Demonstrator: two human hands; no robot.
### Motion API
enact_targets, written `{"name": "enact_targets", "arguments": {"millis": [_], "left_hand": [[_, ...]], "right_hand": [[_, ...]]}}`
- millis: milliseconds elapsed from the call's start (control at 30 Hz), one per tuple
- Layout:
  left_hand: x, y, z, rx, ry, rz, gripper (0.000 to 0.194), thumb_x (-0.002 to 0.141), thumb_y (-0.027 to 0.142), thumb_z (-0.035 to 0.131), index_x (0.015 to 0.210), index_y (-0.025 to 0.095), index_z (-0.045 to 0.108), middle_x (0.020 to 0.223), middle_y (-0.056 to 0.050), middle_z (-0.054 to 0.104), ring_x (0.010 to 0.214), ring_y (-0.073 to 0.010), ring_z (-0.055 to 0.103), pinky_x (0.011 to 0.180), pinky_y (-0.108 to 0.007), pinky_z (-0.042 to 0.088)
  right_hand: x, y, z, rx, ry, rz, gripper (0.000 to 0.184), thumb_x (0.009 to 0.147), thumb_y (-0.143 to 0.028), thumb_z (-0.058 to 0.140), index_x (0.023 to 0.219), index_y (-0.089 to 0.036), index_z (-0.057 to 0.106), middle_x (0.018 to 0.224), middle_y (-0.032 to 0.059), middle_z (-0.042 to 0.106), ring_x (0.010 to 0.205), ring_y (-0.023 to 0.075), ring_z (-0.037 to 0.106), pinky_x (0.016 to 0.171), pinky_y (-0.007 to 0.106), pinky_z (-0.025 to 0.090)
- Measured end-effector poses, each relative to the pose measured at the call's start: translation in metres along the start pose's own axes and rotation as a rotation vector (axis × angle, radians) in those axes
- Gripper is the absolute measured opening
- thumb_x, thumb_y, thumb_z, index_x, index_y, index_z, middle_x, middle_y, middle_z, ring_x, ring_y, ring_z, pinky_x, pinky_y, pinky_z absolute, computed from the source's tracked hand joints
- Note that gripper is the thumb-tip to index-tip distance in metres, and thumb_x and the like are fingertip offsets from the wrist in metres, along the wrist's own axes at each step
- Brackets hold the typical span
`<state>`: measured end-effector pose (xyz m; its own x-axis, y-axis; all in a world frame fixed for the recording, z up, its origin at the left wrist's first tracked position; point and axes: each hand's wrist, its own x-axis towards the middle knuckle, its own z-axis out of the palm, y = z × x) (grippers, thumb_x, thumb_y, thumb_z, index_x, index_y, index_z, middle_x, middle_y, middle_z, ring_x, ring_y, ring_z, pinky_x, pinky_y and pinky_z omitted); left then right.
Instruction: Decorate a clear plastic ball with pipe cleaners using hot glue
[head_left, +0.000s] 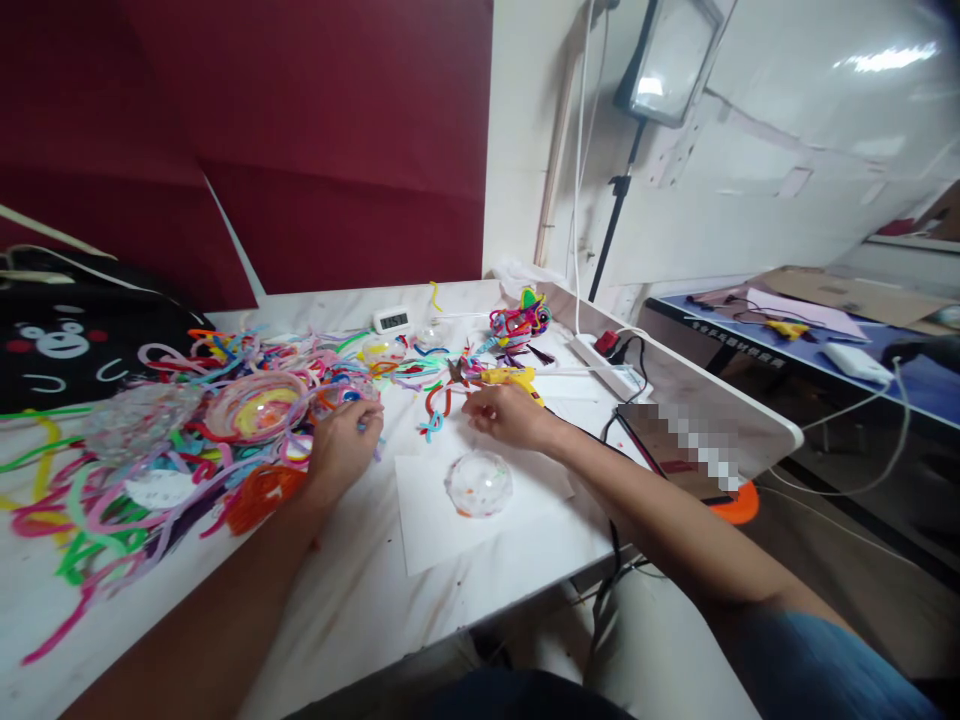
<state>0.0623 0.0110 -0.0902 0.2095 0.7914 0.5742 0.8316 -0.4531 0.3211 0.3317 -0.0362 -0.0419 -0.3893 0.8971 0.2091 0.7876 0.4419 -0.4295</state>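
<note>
My left hand (346,440) is at the right edge of a heap of coloured pipe cleaners (120,505). Its fingers are curled, with a bit of blue showing at the tips; what they hold is unclear. My right hand (506,415) hovers over the middle of the table, fingers bent together, their contents too blurred to make out. Just left of it lie red and light-blue twisted pipe cleaners (435,415). Behind it is a yellow glue gun (510,376). Below both hands, a clear plastic dome (480,485) with coloured specks sits on a white paper sheet (416,545).
A round pipe-cleaner-wrapped bowl (255,408) stands in the heap. At the back are a small digital clock (391,321) and a colourful fish-like craft figure (519,322). A white power strip (611,368) with cables and a dark tablet-like device (675,450) lie to the right.
</note>
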Motion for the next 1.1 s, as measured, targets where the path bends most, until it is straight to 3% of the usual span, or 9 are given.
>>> {"name": "enact_targets", "arguments": {"millis": [133, 233, 400, 633, 833, 1000, 1100], "left_hand": [[-0.003, 0.009, -0.001, -0.007, -0.010, 0.064, 0.026, 0.086, 0.029, 0.045, 0.088, 0.018, 0.068, 0.094, -0.007, 0.074, 0.086, -0.0213, 0.068, 0.080, -0.032, 0.052], [-0.006, 0.016, -0.003, -0.006, -0.028, 0.120, 0.028, 0.089, 0.029, 0.044, 0.090, 0.017, 0.069, 0.096, -0.008, 0.073, 0.089, -0.0226, 0.067, 0.084, -0.035, 0.052], [-0.010, 0.021, 0.002, -0.020, -0.064, 0.208, 0.029, 0.091, 0.030, 0.044, 0.096, 0.016, 0.069, 0.098, -0.010, 0.071, 0.096, -0.0242, 0.065, 0.091, -0.038, 0.050], [-0.014, 0.025, 0.010, -0.045, -0.145, 0.328, 0.038, 0.094, 0.043, 0.047, 0.110, 0.013, 0.065, 0.106, -0.013, 0.069, 0.101, -0.0254, 0.064, 0.093, -0.040, 0.049], [-0.011, 0.021, 0.008, 0.019, -0.167, 0.267, 0.039, 0.096, 0.039, 0.038, 0.089, 0.017, 0.069, 0.085, -0.010, 0.073, 0.082, -0.0236, 0.067, 0.080, -0.036, 0.051], [-0.009, 0.015, 0.004, 0.092, -0.129, 0.174, 0.035, 0.092, 0.033, 0.039, 0.089, 0.018, 0.070, 0.088, -0.010, 0.074, 0.084, -0.0261, 0.067, 0.075, -0.035, 0.050], [-0.010, 0.019, 0.000, 0.147, -0.095, 0.101, 0.035, 0.090, 0.031, 0.041, 0.102, 0.016, 0.070, 0.100, -0.013, 0.072, 0.088, -0.0301, 0.067, 0.072, -0.038, 0.049]], "right_hand": [[0.027, -0.005, 0.010, -0.084, -0.092, -0.121, 0.037, 0.081, -0.002, 0.059, 0.113, -0.017, 0.070, 0.112, 0.0104, 0.068, 0.099, 0.0198, 0.064, 0.084, 0.028, 0.045], [0.042, -0.006, 0.019, -0.142, -0.160, -0.205, 0.040, 0.082, -0.004, 0.059, 0.118, -0.018, 0.069, 0.118, 0.0124, 0.062, 0.102, 0.0203, 0.062, 0.086, 0.028, 0.045], [0.055, -0.005, 0.030, -0.216, -0.194, -0.287, 0.027, 0.085, -0.008, 0.056, 0.107, -0.013, 0.072, 0.116, 0.0157, 0.060, 0.103, 0.0237, 0.060, 0.084, 0.030, 0.045], [0.058, -0.010, 0.032, -0.183, -0.179, -0.357, 0.024, 0.087, -0.008, 0.053, 0.102, -0.012, 0.071, 0.105, 0.0118, 0.064, 0.093, 0.0191, 0.060, 0.080, 0.027, 0.042], [0.064, -0.025, 0.031, -0.090, -0.147, -0.329, 0.017, 0.085, -0.010, 0.057, 0.095, -0.010, 0.070, 0.091, 0.0080, 0.069, 0.084, 0.0166, 0.059, 0.074, 0.024, 0.039], [0.059, -0.020, 0.020, 0.028, -0.057, -0.232, 0.018, 0.083, -0.011, 0.061, 0.099, -0.010, 0.068, 0.092, 0.0055, 0.069, 0.081, 0.0129, 0.058, 0.073, 0.021, 0.039], [0.045, -0.010, 0.008, 0.101, -0.028, -0.165, 0.012, 0.084, -0.010, 0.059, 0.090, -0.010, 0.069, 0.082, 0.0036, 0.069, 0.072, 0.0109, 0.058, 0.069, 0.021, 0.040]]}}
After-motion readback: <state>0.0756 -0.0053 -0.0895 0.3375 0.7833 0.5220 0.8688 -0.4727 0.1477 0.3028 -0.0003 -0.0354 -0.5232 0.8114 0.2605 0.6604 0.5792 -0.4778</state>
